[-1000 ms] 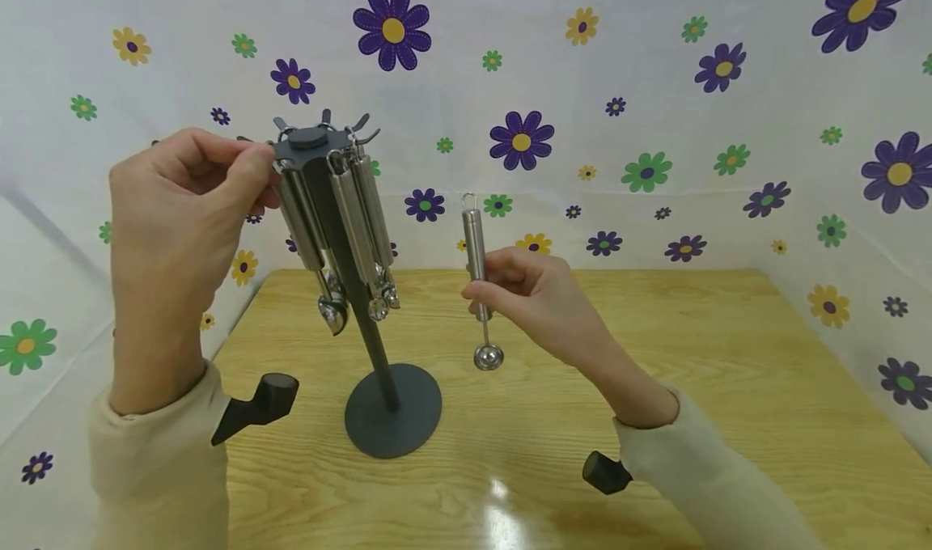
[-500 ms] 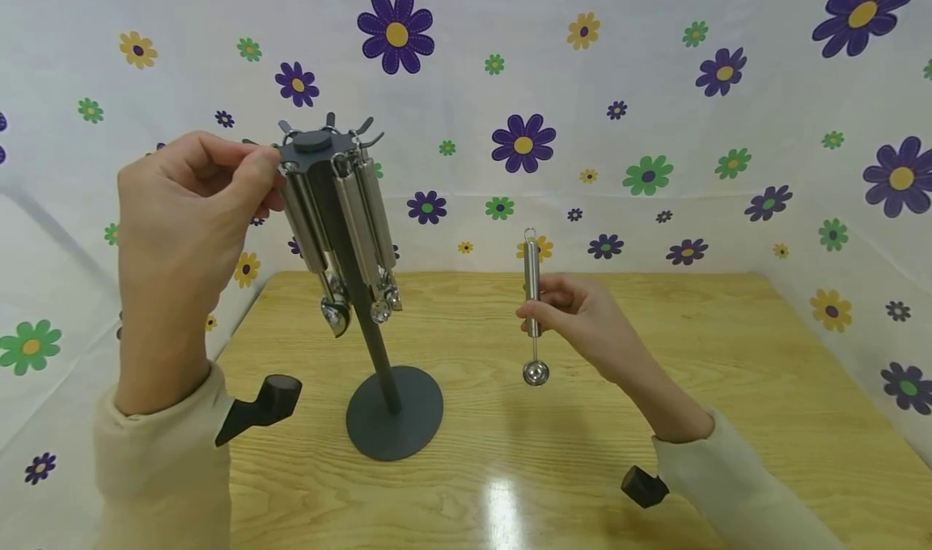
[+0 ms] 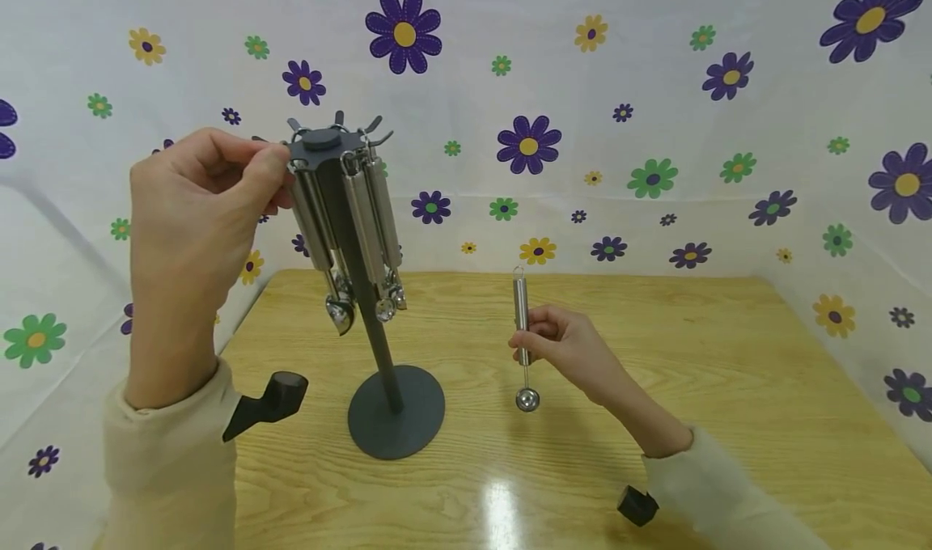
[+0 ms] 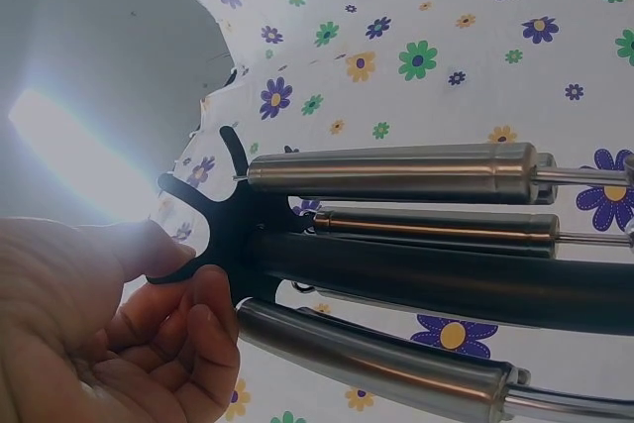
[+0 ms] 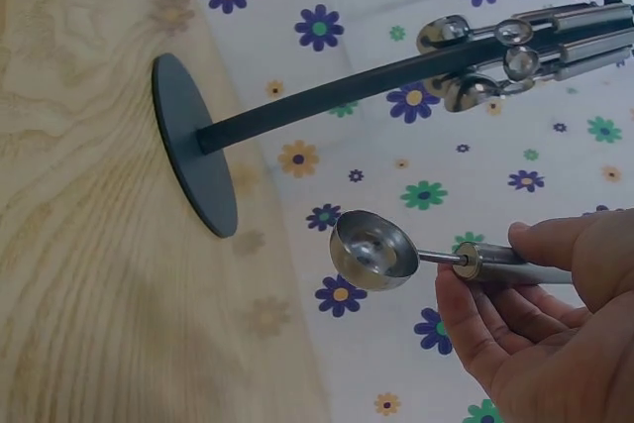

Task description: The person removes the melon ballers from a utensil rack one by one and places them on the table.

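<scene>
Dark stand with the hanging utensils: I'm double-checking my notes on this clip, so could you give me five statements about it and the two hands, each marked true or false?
1. The left hand pinches part of the top of the dark stand. True.
2. The right hand holds a metal scoop. True.
3. The metal scoop is hanging from the dark stand. False: it is in the right hand, apart from the stand.
4. Several metal utensils hang from the top of the dark stand. True.
5. The dark stand has a square foot. False: its base is round.
</scene>
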Motion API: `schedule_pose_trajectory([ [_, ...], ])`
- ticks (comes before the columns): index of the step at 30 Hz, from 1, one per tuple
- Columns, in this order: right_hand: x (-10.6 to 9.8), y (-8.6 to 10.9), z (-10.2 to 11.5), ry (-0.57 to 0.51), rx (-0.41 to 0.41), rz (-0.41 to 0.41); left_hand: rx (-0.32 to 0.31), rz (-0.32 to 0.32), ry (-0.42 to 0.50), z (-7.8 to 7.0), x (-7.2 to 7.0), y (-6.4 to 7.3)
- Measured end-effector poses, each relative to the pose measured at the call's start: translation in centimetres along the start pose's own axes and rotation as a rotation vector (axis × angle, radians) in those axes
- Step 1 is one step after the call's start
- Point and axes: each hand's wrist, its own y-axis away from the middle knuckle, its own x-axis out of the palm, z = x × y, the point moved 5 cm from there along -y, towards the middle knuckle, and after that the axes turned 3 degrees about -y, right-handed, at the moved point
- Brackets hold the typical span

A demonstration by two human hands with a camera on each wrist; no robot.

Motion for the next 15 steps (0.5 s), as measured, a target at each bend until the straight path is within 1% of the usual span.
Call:
schedule_pose_trajectory([
  [2,0.6,-0.1,-0.6,-0.009,0.015,0.018,0.001,0.0,-0.01,0.0,0.0,0.0],
  [9,3.1,-0.6,-2.4,-0.035,0.053,0.09,-0.006,0.0,0.003,0.2,-0.3,0.1],
  [12,3.8,-0.9,-2.9,-0.044,0.063,0.109,0.0,0.0,0.01,0.3,-0.4,0.0],
  [15,4.3,-1.2,-3.3,-0.043,0.075,0.112,0.004,-0.001,0.025,0.3,-0.4,0.0],
])
